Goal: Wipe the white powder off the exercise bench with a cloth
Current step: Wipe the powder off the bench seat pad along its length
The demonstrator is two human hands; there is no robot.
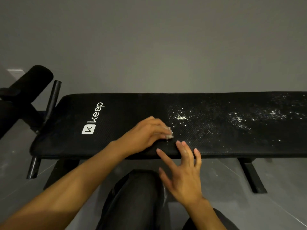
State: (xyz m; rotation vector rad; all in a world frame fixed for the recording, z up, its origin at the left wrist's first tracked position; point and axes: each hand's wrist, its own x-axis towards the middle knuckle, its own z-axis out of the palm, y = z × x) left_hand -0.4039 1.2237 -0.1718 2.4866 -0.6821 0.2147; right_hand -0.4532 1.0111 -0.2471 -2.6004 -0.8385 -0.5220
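A long black exercise bench with a white "Keep" logo runs across the view. White powder is scattered over its middle and right part. My left hand lies on the bench pad with its fingers curled round a small whitish cloth, only a corner of which shows at the fingertips, right at the left edge of the powder. My right hand hovers at the bench's near edge with its fingers spread and straight, holding nothing.
Black padded rollers and a metal post stand at the bench's left end. Bench feet rest on the grey tiled floor. A grey wall is behind. My knee in dark trousers is just in front of the bench.
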